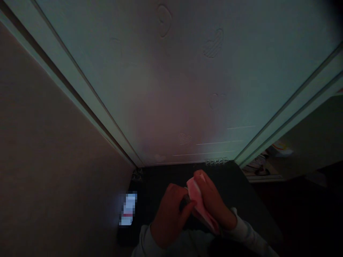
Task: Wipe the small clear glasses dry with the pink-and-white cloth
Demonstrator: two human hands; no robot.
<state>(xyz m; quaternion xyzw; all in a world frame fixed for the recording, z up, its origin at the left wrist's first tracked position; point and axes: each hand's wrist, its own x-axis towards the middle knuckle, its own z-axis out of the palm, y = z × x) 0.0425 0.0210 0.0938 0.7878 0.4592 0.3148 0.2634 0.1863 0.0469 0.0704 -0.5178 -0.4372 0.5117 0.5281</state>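
A folded pink cloth-like piece [194, 192] with a paler edge is held between my two hands, low in the view. My right hand [214, 200] is closed over its upper and right side. On the other side, my left hand [170, 212] pinches its left edge between thumb and bent fingers. Part of the pink piece is hidden under my right palm, and its lower end hangs toward my lap. The dim light hides its exact kind.
A lit, pixelated screen [128, 209] lies at the left on the dark surface [163, 175]. Beyond stands a pale panel [150, 82] with embossed hearts. A brown wall [53, 160] bounds the left. At the right, an open compartment [264, 164] holds assorted items.
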